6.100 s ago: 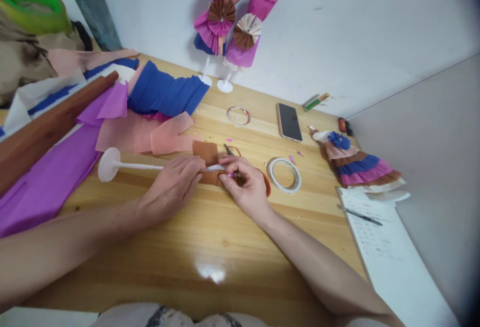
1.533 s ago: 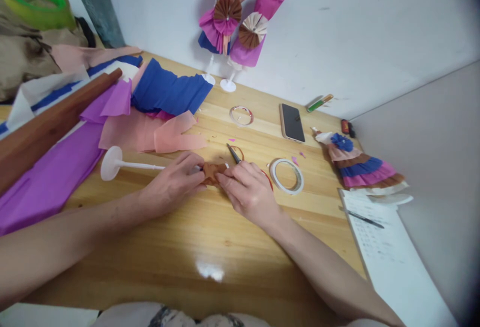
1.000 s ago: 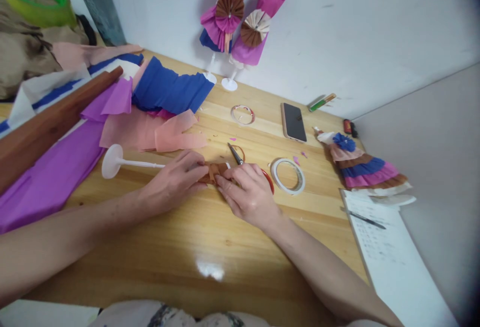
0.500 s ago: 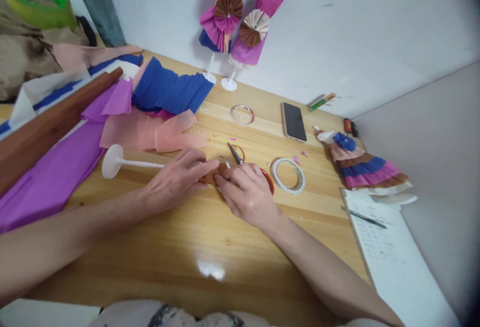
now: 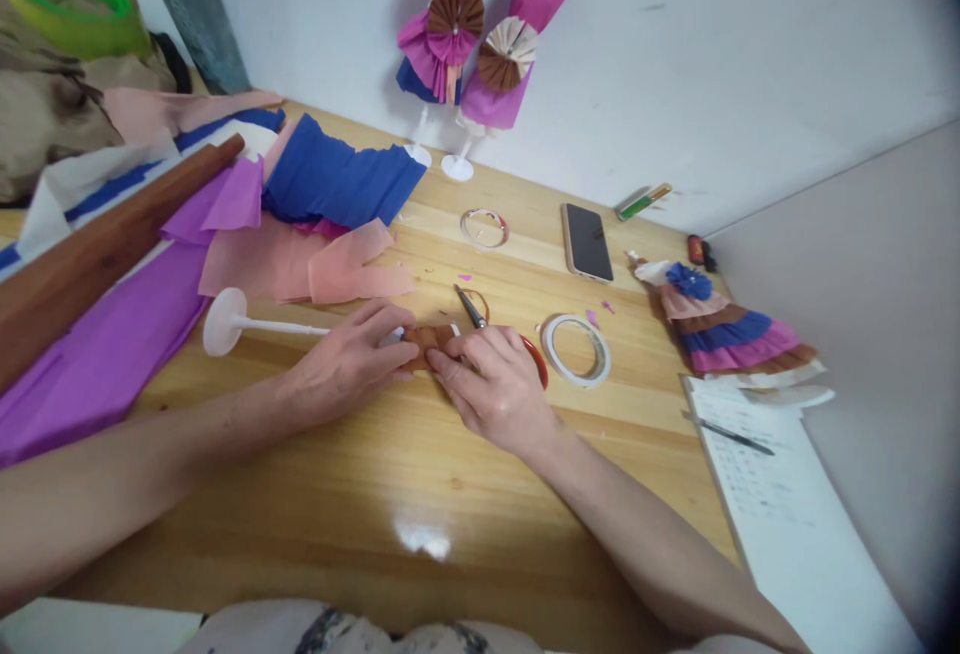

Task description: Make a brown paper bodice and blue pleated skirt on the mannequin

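Left hand (image 5: 351,356) is arching palm-down over the stand (image 5: 234,322), fingertips pinching brown paper (image 5: 430,336). Right hand (image 5: 495,386) is curling inward, clamping the paper.

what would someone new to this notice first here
Probably the ruffled paper figure and the pink figure beside it, on white stands at the back by the wall. Next, perhaps, the tiered, striped dress on the right of the table. In the middle, the left hand and right hand hold brown paper.
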The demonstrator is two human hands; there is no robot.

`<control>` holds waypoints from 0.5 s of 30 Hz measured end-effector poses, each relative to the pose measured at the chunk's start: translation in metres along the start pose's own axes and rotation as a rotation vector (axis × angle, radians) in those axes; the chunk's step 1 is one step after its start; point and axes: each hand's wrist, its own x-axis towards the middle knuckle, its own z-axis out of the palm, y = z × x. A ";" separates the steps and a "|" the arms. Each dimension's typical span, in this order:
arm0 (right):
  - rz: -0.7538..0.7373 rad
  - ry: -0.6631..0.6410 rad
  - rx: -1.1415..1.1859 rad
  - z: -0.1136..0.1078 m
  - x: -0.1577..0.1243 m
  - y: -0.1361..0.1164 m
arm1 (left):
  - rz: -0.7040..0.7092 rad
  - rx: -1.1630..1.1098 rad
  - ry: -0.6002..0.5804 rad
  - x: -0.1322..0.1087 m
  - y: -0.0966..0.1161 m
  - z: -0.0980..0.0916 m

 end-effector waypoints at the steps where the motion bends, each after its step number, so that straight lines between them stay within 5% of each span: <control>1: 0.001 -0.003 0.004 0.000 0.000 0.000 | 0.020 0.001 -0.018 0.001 -0.001 -0.001; 15: 0.155 0.043 0.182 -0.001 -0.002 0.000 | 0.034 -0.019 -0.041 0.001 -0.004 0.001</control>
